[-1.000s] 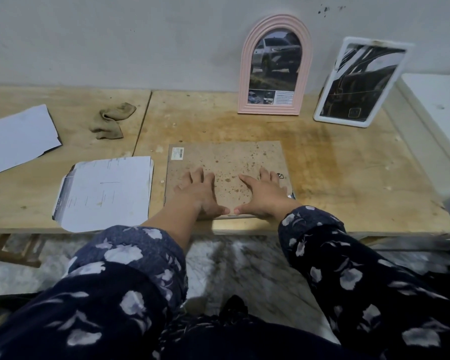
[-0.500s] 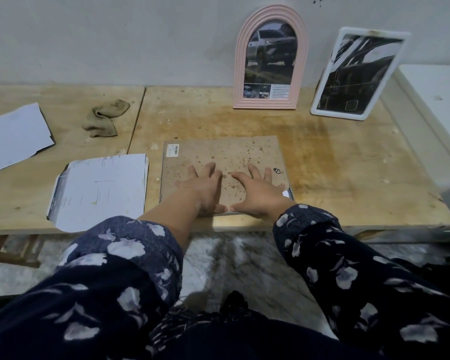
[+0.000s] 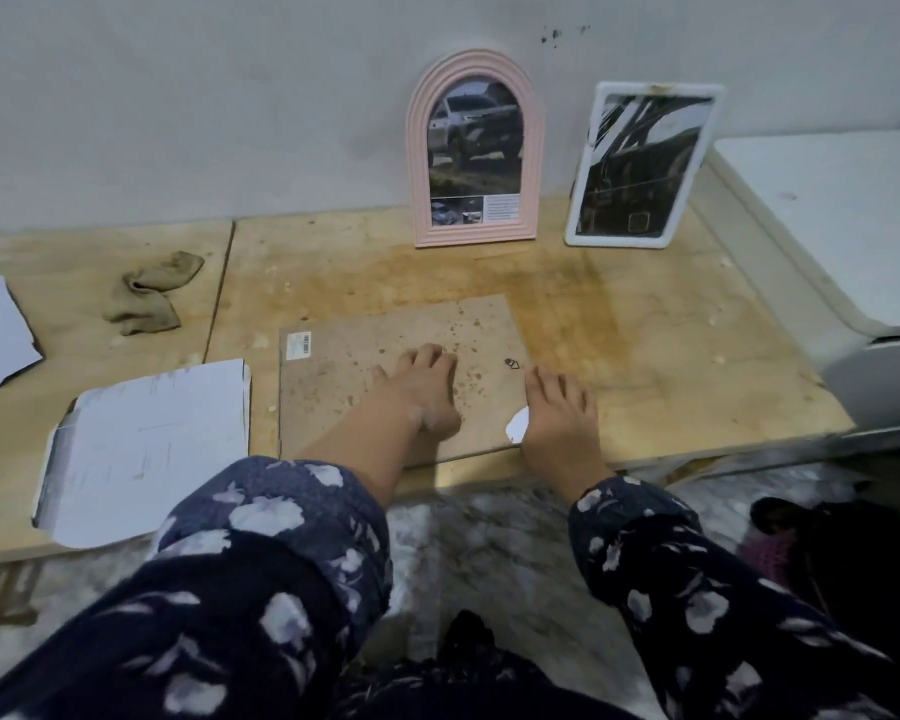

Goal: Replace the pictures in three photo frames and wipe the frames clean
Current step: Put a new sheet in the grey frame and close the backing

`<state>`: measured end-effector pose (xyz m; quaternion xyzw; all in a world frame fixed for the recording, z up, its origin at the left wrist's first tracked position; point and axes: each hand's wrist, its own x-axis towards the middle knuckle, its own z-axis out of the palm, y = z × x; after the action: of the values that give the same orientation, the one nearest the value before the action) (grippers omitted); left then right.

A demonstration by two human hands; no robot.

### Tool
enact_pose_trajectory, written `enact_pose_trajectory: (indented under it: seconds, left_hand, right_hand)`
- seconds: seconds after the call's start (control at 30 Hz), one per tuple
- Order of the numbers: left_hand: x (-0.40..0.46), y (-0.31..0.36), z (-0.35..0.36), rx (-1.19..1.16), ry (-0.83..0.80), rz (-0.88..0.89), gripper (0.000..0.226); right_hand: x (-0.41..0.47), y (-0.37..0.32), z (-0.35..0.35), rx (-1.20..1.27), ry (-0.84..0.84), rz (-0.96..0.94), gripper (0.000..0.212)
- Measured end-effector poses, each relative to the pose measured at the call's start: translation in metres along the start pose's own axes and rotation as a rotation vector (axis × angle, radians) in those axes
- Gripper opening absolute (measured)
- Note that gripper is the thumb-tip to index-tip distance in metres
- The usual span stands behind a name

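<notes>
plywood tabletop (image 3: 619, 356), stained and crumb-flecked, runs up to a grey wall. the third frame lies face down (image 3: 375, 356) near the front edge, its brown spotted backing board up, a barcode sticker in the far left corner and a small hanger clip towards the right side. my left hand (image 3: 419, 392) is flat on the board, palm down, fingers spread, gripping nothing. my right hand (image 3: 559, 413) sits at the frame's right edge, fingers loosely curled over it; a white sliver (image 3: 518, 426) shows just beside the thumb, and i cannot tell whether i'm pinching it. i judge the step is freeing or seating the backing, so i'd keep the left hand pressing down to stop sliding and work the edge gently with the right. paper sheets (image 3: 152, 449) wait just to the left, the cloth (image 3: 152, 298) beyond them. behind, the pink arched frame (image 3: 422, 148) and white frame (image 3: 583, 200) lean on the wall, already holding pictures.
</notes>
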<state>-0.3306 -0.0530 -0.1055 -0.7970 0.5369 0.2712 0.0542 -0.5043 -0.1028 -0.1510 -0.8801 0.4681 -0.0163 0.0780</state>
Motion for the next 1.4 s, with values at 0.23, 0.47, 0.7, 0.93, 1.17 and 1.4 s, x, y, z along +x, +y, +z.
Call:
enact_pose_trajectory:
  seconds: [0.23, 0.47, 0.7, 0.93, 1.17, 1.4]
  left_hand:
    - [0.027, 0.017, -0.020, 0.263, -0.048, 0.071, 0.105]
    - [0.048, 0.027, -0.038, 0.376, -0.154, 0.069, 0.127]
    - [0.054, 0.023, -0.044, 0.354, -0.158, 0.082, 0.131]
    - [0.060, 0.020, -0.042, 0.384, -0.150, 0.086, 0.132]
    - [0.066, 0.012, -0.040, 0.308, -0.133, 0.142, 0.128]
    - [0.057, -0.018, -0.045, 0.222, -0.017, -0.043, 0.118]
  right_hand:
    - [0.016, 0.024, 0.003, -0.172, 0.039, -0.291, 0.057]
    - [0.039, 0.029, -0.009, -0.050, 0.035, -0.341, 0.038]
    - [0.075, 0.011, -0.038, 0.082, -0.166, -0.134, 0.051]
    - [0.085, 0.008, -0.025, -0.133, -0.268, -0.237, 0.063]
    - [0.100, -0.002, -0.042, -0.191, -0.316, -0.169, 0.049]
    - [0.118, -0.024, -0.054, -0.024, -0.288, -0.170, 0.063]
